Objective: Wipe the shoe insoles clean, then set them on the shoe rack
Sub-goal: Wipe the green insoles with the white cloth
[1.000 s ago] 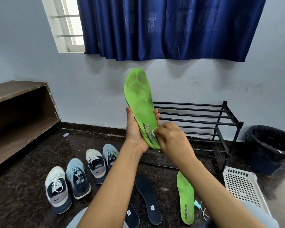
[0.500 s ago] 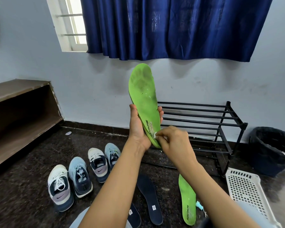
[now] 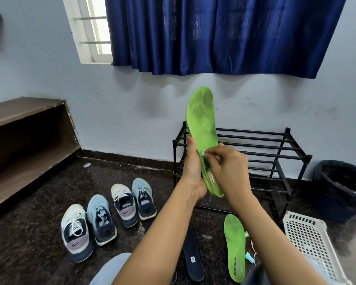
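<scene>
green insole point(image 3: 201, 128) upright mid-frame, heel clasped in left hand point(image 3: 191, 173), right hand point(image 3: 228, 167) pinching a small white wipe point(image 3: 204, 153) against its face; best w/ firm long strokes up to the grimy toe, bracing the heel.

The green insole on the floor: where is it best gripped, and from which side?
Probably pinch the green insole at its near heel end, from its left edge: it lies flat, and a teal item crowds its right.
</scene>
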`<move>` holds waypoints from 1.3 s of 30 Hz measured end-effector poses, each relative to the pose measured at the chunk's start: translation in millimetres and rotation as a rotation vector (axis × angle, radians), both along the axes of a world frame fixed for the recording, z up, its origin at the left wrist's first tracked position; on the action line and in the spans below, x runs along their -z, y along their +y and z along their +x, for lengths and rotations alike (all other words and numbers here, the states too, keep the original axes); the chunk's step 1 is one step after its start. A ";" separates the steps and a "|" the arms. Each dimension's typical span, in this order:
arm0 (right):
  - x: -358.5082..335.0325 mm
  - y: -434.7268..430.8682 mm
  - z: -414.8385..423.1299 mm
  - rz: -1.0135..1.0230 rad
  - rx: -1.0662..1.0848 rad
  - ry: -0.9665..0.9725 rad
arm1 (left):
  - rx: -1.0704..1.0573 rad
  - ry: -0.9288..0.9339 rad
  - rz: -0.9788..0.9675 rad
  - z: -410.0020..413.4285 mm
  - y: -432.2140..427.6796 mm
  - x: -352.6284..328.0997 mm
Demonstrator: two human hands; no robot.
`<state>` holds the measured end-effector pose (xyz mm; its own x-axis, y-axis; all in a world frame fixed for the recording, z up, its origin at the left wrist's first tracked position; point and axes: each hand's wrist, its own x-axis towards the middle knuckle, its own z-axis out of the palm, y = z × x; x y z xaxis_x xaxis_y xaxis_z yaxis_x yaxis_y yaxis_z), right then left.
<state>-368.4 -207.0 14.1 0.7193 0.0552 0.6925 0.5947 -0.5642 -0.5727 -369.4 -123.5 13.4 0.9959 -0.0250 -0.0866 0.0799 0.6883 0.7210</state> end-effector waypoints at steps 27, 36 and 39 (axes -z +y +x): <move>5.9 -0.1 -14.6 0.002 -0.172 0.060 | 0.037 0.115 0.024 -1.6 10.1 1.7; 4.3 1.3 -8.4 0.020 -0.156 0.019 | 0.015 0.076 0.054 -2.5 10.1 2.4; 1.8 1.0 -1.2 0.056 -0.124 0.006 | 0.009 0.039 0.033 -5.5 2.9 5.2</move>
<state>-369.6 -206.0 12.4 0.7138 0.1054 0.6924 0.6542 -0.4534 -0.6054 -375.0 -120.6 8.2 0.9915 -0.0305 -0.1265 0.1148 0.6630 0.7397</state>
